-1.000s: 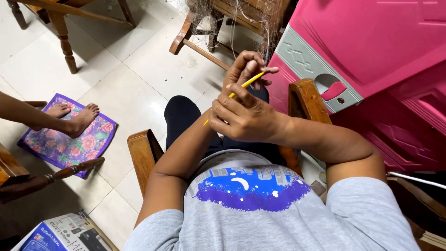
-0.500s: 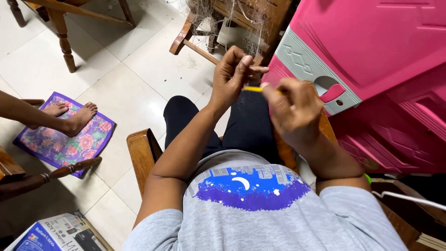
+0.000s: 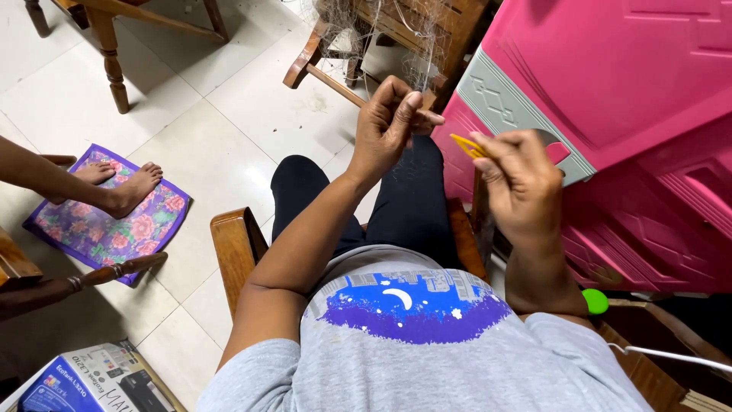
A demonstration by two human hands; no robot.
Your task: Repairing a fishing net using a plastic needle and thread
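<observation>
Your right hand (image 3: 518, 183) pinches a yellow needle (image 3: 467, 145) between thumb and fingers, its long axis pointing up-left toward your left hand (image 3: 389, 126). Left hand is just beside the tip, fingers pressed together, likely pinching thin net thread, too fine to tell. The net (image 3: 381, 30) hangs on the wooden chair (image 3: 335, 65) ahead. Pink plastic cabinet (image 3: 610, 84) crowds the right; open floor (image 3: 221, 99) lies left.

The person wears a grey short-sleeved T-shirt (image 3: 427, 358) with a blue-and-purple night-sky print and dark trousers (image 3: 404, 206).
</observation>
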